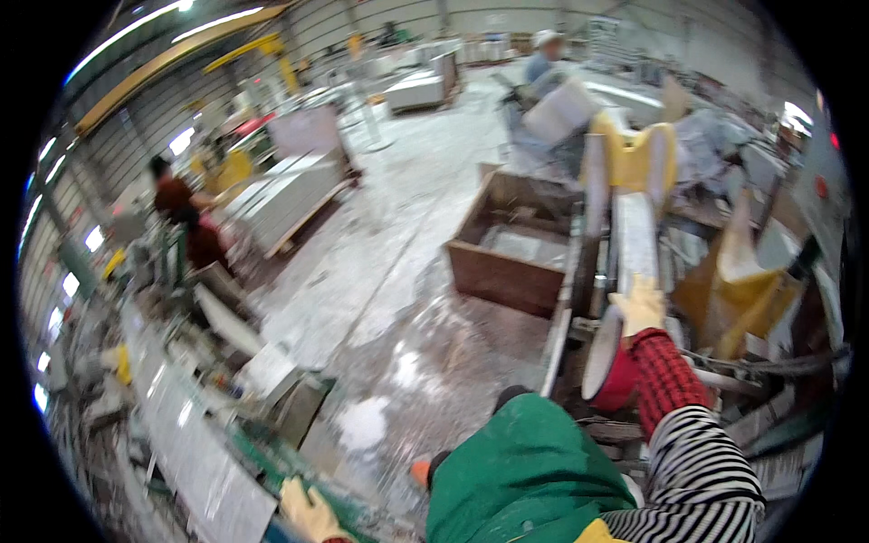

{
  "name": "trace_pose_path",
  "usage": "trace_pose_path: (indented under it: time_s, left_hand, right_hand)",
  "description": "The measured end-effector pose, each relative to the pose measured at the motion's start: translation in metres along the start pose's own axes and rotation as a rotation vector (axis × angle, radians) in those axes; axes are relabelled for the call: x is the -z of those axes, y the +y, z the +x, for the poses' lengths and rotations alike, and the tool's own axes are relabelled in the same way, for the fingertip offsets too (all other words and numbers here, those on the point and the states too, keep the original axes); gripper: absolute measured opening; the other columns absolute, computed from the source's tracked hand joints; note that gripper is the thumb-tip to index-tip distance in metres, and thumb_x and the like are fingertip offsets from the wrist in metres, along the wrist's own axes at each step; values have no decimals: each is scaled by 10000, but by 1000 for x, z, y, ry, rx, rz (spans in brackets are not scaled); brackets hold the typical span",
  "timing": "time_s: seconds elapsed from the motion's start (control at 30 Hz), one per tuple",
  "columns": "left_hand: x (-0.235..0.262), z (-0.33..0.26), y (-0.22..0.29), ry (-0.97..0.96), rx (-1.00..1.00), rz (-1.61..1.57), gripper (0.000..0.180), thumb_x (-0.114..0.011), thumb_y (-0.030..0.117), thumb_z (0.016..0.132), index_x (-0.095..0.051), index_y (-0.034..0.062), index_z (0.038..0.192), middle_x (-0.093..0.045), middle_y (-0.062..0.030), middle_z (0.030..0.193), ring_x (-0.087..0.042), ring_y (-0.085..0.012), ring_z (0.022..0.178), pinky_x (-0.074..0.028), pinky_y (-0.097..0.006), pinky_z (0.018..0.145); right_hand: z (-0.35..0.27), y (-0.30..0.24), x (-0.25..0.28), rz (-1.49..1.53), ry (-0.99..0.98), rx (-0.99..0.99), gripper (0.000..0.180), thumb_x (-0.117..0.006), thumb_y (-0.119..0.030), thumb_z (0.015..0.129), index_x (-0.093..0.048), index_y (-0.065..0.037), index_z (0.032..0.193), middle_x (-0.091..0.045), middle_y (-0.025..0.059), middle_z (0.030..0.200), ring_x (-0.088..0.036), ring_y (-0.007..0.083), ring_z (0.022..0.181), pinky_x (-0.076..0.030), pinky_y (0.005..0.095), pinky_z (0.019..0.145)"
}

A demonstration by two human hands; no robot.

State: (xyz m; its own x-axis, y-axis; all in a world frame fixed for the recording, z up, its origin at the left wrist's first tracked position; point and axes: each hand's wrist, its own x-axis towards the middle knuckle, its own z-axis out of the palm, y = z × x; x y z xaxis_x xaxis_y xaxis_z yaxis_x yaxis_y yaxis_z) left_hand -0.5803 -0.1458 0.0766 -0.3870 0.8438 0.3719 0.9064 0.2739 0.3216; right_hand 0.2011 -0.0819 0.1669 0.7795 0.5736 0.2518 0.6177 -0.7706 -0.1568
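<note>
My right hand (641, 308), in a cream glove, is at the near end of a long pale stone-like strip (636, 237). Its fingers close over that end, and the strip runs away from me between the rails of a machine, under a yellow and white part (634, 154). Just below and left of this hand is a round pink-red tub or wheel (614, 371) with a pale face. Low at the left, my left hand (310, 512), gloved the same way, has its fingers spread at a green machine edge (272, 462). A shiny grey slab (204, 443) lies beside it.
A brown open-topped box (507, 276) with pale pieces inside stands left of the rails. The floor (398, 317) is wet, with white patches. Stacked slabs (288, 195) stand farther left, near a person in dark red (176, 199). Another person (543, 65) is at the back.
</note>
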Motion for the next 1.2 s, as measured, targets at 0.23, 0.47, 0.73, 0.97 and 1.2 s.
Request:
trace_pose_path:
  time_s: [0.23,0.47,0.73,0.97,1.2]
  left_hand:
    - [18,-3,8,2,-131,97,438,-633,329,1096,-745,34,1400,-696,-221,1493,-618,-383,1428,-442,-501,1240]
    - [22,-4,13,16,-136,95,430,-653,332,1074,-767,33,1362,-720,-223,1451,-638,-399,1386,-458,-504,1219]
    - [52,-2,47,71,-88,-169,332,-667,193,1078,-767,-40,1292,-756,-238,1357,-682,-406,1293,-500,-479,1167]
    - [44,4,204,-400,403,-1218,544,-646,336,1153,-566,18,1587,-626,-145,1572,-624,-293,1424,-525,-426,1179]
    - [53,-4,288,-680,484,-1945,557,-588,284,1156,-453,24,1630,-600,-181,1581,-625,-335,1403,-533,-484,1161]
  right_hand:
    - [-49,12,32,113,-175,-28,831,-880,-543,818,-603,-169,1506,-563,198,1425,-562,469,1383,-501,572,1126]
    - [-37,-5,38,131,-133,-156,922,-876,-563,814,-527,-128,1547,-498,254,1513,-499,511,1453,-461,594,1177]
    - [-24,-2,43,322,-201,-253,900,-911,-322,737,-586,-186,1565,-579,209,1506,-632,431,1388,-544,491,1157]
    - [-44,-65,69,783,-394,141,960,-990,-249,668,-651,-122,1557,-606,129,1614,-589,318,1478,-468,393,1242]
    - [-164,-236,113,811,-554,1215,712,-914,-208,698,-717,-232,1382,-649,26,1501,-704,306,1274,-610,426,1016]
